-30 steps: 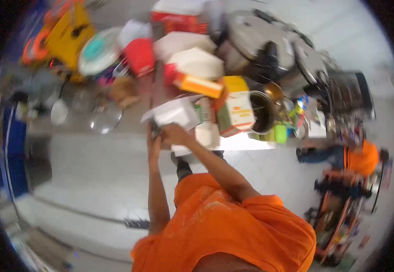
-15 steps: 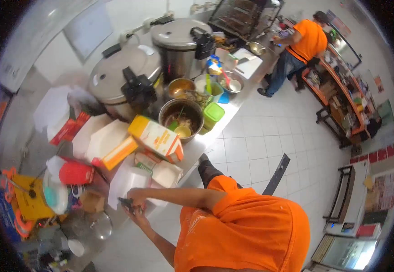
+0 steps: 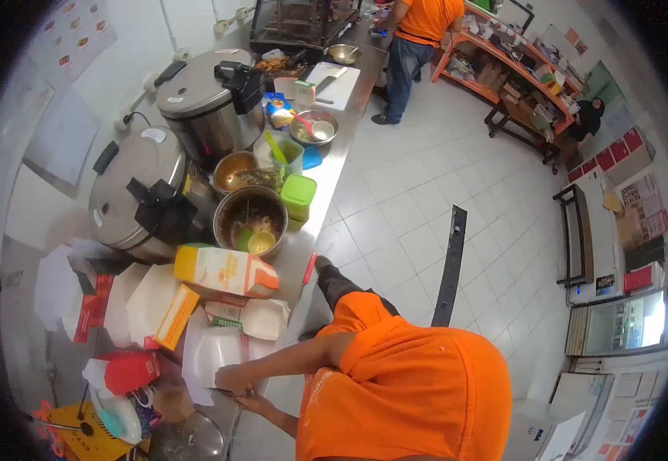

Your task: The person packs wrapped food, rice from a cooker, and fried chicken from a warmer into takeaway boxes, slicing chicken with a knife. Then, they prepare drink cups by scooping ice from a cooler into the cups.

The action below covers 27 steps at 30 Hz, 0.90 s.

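My right hand (image 3: 232, 378) is closed at the counter's front edge, beside a white foam container (image 3: 222, 353). Just below it, my left hand (image 3: 252, 402) is partly hidden, its fingers curled. Between both hands is a small dark object (image 3: 227, 393), seen nearly edge-on; its kind cannot be made out. Close by lie a white and orange carton (image 3: 230, 270), a yellow-orange box (image 3: 175, 318) and a small pale paper box (image 3: 265, 318). A round glass lid (image 3: 195, 438) lies below my hands.
Two large steel cookers (image 3: 138, 188) stand against the wall. Beside them are a deep pot (image 3: 251, 219), a green-lidded container (image 3: 298, 192) and a cutting board (image 3: 335, 86) with knives. A red-handled thing (image 3: 309, 269) lies at the counter edge. Another person (image 3: 418, 46) stands farther along the counter.
The view has swung, so the counter and cookers sit farther left in the picture. My hands have come closer together, and the dark object between them shows less than before.
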Available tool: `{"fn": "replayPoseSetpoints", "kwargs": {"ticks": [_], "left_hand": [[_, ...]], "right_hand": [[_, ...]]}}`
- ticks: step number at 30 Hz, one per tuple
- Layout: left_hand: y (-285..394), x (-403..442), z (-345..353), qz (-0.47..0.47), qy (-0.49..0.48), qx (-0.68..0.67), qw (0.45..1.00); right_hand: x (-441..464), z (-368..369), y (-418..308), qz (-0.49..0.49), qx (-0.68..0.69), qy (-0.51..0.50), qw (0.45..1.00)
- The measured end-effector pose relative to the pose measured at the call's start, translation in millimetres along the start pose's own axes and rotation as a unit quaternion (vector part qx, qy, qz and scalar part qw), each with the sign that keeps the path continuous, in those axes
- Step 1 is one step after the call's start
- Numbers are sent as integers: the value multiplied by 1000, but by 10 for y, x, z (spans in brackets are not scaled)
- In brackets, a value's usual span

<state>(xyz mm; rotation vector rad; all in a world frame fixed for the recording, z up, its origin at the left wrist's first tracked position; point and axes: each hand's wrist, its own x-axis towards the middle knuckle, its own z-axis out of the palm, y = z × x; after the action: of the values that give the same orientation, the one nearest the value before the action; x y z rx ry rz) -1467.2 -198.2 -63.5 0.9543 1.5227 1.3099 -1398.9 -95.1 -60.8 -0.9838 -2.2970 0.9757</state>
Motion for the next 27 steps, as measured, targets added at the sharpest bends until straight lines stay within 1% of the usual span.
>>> {"fn": "replayPoseSetpoints", "kwargs": {"ticks": [5, 9, 11, 14, 17, 18, 20, 23, 24, 25, 27], "left_hand": [[3, -26, 35, 6, -10, 19, 1000], [35, -9, 71, 16, -12, 29, 999], [52, -15, 90, 24, -9, 34, 999], [102, 27, 215, 34, -15, 51, 998], [230, 81, 311, 58, -5, 76, 995], [266, 123, 346, 75, 3, 90, 993], [407, 149, 525, 111, 24, 118, 986], [715, 167, 845, 183, 61, 156, 969], [838, 168, 986, 210, 75, 166, 961], [976, 167, 1129, 244, 89, 180, 949], [1284, 131, 1480, 310, 118, 191, 924]], "right_hand": [[-79, -173, -64, 22, -2, -7, 1000], [-198, -442, -223, 77, 9, -22, 997], [-132, -674, -334, 68, 11, -20, 997], [18, -1264, -545, -25, 22, 13, 999], [-169, -1853, -786, -123, 179, -17, 976], [-245, -2011, -874, -148, 182, -36, 972], [-495, -2385, -1029, -197, 178, -78, 961], [-1128, -3233, -1263, -227, 274, -91, 930], [-1276, -3446, -1207, -218, 175, -67, 958], [-1488, -3644, -1130, -224, 249, -29, 942], [-2041, -4097, -960, -231, 389, 45, 891]]}}
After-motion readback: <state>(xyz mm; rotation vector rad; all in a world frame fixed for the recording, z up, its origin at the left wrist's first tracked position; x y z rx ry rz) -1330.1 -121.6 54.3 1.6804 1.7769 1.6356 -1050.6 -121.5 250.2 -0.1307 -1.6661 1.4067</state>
